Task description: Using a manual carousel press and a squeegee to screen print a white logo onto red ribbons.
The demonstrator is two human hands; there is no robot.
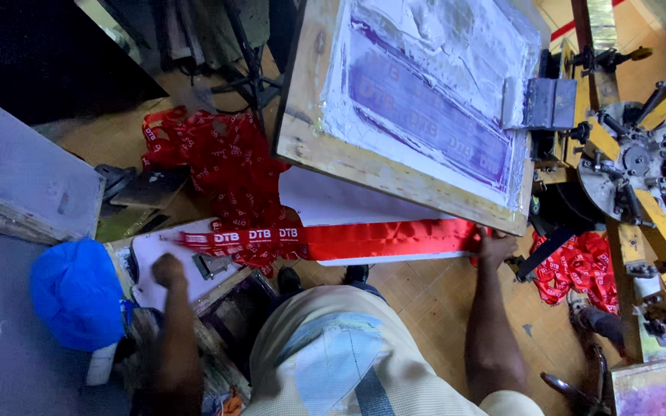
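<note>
A long red ribbon [379, 239] with white printed lettering lies stretched across a white board [348, 204] under a raised wooden printing screen [395, 92]. My right hand [493, 248] holds the ribbon's right end at the screen's lower corner. My left hand [168, 270] is closed near the ribbon's left end, over a small white board [159, 266]; the ribbon there is blurred. Whether the left hand grips the ribbon is unclear.
A heap of printed red ribbon [221, 166] lies on the floor at left, another pile [576, 266] at right. A yellow metal carousel press [641, 169] stands at right. A blue bag [79, 293] sits at lower left beside a grey panel [17, 173].
</note>
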